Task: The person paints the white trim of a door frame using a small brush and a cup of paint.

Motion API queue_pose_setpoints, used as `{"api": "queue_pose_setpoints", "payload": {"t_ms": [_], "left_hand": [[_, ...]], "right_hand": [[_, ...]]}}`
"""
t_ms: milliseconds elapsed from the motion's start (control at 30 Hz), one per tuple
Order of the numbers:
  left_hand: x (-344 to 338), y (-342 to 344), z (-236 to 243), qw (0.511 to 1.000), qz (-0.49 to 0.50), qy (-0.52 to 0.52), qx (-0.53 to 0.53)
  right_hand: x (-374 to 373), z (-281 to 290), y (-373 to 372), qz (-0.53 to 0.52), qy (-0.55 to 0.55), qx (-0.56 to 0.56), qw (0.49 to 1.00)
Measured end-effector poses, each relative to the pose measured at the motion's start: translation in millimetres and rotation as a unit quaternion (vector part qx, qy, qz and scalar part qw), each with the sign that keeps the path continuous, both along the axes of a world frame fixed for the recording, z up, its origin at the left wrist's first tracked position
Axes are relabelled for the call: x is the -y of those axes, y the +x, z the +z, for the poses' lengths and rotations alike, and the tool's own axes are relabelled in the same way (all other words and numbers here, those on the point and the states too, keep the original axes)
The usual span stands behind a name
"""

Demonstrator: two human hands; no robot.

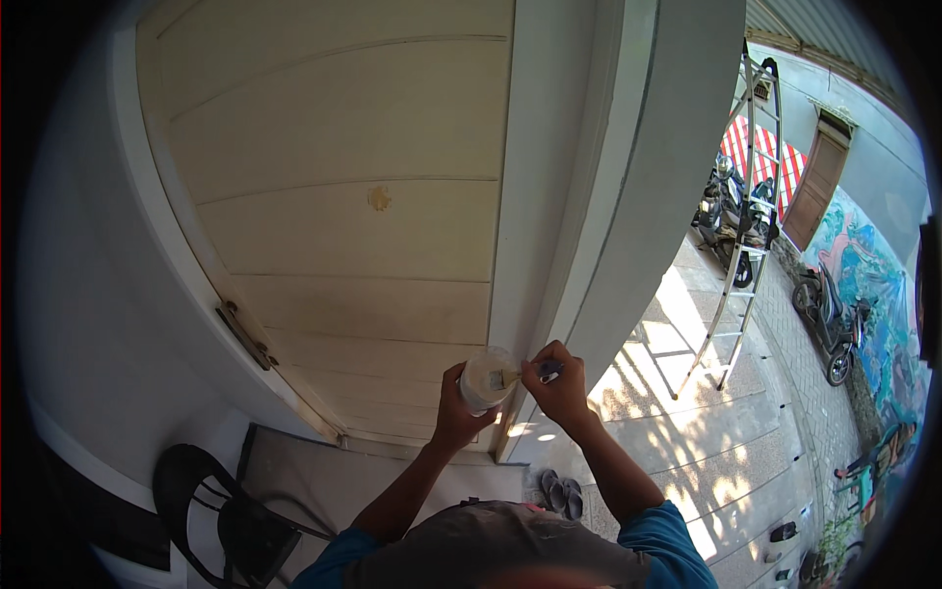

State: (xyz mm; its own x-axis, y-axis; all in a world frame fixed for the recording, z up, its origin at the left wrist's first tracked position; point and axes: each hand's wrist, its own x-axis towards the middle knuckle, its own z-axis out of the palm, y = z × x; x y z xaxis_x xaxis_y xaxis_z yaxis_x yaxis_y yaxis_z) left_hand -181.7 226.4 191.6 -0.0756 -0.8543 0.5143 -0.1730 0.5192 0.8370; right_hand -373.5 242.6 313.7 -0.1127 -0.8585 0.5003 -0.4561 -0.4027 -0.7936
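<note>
Left hand (456, 417) curls around the side of a small whitish plastic tub (478, 400), grip closed on it; fingertips on the far side hidden. Tub sits in midair before the lower right part of the cream panelled door (353, 236), near the grey-white door frame (549, 196). Contents look pale; depth impossible to judge. Right hand (559, 388) pinches a paintbrush (512, 377) between thumb and fingers, bristle end over or inside the tub's mouth; cannot tell whether the tip is wet. Fingers cover much of the handle.

Dark grey cloth at the lower edge is cut off: garment or cap, unclear. Black chair (260, 535) lower left, also cropped. Dark sandals (560, 494) on the floor, partly masked by the body. Outside at right: ladder (736, 265), parked scooter (832, 319); far-right details dissolve into the fisheye rim.
</note>
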Motion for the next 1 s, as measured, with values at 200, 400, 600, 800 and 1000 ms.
{"api": "queue_pose_setpoints", "payload": {"t_ms": [200,400,600,800,1000], "left_hand": [[7.7,-3.4,-4.7,1.0,-0.001,-0.008,-0.014],[3.9,-4.3,-1.0,1.0,-0.008,0.0,-0.022],[0.0,-1.8,-2.2,1.0,-0.001,0.004,-0.014],[-0.6,2.8,0.0,1.0,0.001,0.013,-0.02],[3.1,8.2,-4.1,0.998,0.006,0.039,-0.045]], "right_hand": [[7.3,-0.2,5.3,0.075,-0.046,-0.088,0.992],[2.9,0.1,3.5,0.042,-0.003,-0.007,0.999],[-0.9,-7.2,7.9,0.019,-0.046,0.008,0.999],[-0.2,-6.3,11.7,0.041,-0.037,-0.002,0.998],[5.4,-10.4,8.9,0.025,0.036,0.123,0.992]]}}
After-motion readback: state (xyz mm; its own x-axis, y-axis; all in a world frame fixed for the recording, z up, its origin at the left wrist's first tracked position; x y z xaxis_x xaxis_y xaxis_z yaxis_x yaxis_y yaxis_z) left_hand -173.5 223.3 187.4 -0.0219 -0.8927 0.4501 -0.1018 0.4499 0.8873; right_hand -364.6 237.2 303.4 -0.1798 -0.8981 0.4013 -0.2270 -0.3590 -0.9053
